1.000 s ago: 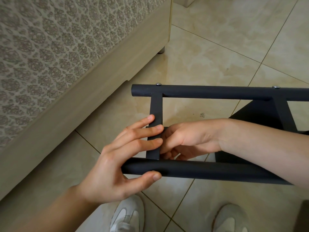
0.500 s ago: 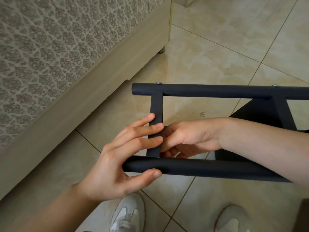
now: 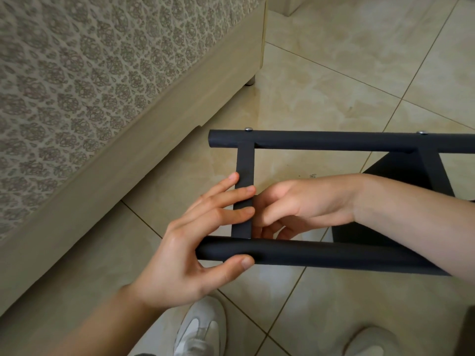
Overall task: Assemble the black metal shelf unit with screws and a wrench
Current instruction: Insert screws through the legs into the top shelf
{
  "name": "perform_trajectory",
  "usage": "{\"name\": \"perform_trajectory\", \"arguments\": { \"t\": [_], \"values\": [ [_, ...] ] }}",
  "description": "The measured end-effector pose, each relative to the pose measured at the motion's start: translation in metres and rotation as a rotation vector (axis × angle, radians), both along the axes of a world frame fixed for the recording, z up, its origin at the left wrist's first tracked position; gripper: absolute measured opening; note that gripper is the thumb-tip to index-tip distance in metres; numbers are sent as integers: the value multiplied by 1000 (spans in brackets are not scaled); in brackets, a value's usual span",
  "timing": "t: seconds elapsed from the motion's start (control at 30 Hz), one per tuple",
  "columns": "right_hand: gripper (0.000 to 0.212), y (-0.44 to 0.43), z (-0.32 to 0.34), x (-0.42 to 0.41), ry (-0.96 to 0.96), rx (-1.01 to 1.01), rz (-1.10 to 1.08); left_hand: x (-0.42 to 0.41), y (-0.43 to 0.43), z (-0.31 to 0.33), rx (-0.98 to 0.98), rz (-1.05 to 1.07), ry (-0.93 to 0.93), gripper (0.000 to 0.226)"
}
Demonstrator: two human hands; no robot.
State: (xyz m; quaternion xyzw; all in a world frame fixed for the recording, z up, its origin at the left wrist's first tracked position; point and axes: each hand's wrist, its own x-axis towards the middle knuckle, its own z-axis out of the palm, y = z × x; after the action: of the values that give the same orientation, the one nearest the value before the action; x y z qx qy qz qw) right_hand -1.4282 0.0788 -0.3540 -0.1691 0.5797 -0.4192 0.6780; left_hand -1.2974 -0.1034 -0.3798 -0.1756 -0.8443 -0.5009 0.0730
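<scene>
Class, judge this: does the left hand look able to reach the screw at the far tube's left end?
Probably yes: the left hand holds the near tube, and only bare crossbar lies between it and the screw.

black tubular metal shelf frame [image 3: 334, 141]: i read no lettering or numbers
white sneakers [image 3: 200, 330]: no brand i can make out
beige patterned bed side [image 3: 77, 86]: no text

Left hand [image 3: 185, 253] and right hand [image 3: 295, 201] bare to the forearms; white sneakers [image 3: 201, 330].
</scene>
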Motion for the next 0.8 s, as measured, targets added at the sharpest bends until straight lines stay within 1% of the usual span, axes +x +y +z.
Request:
{"name": "perform_trajectory", "arguments": {
  "t": [0.17,0.27,0.37,0.43,0.5,0.53,0.63,0.67,0.73,0.8],
  "values": [
    [21,8,13,-5,17,-34,67,3,2,5,26,20,-65,42],
    [22,13,23,0,86,-24,79,5,1,7,28,34,-108,42],
    [25,20,34,10,257,11,94,10,1,9,43,57,-177,46],
    [24,25,42,19,423,65,86,15,3,9,74,90,-219,48],
    [20,31,50,27,587,132,72,21,7,9,106,143,-237,49],
    [21,34,53,32,648,155,66,24,10,9,150,178,-270,53],
    [25,46,55,43,803,190,50,31,17,9,409,287,-492,74],
    [25,52,59,49,858,202,43,34,20,10,467,315,-572,78],
    [27,59,58,54,939,226,38,36,23,5,502,334,-710,85],
    [27,67,63,61,1032,252,48,40,27,5,507,335,-776,98]
  ]
}}
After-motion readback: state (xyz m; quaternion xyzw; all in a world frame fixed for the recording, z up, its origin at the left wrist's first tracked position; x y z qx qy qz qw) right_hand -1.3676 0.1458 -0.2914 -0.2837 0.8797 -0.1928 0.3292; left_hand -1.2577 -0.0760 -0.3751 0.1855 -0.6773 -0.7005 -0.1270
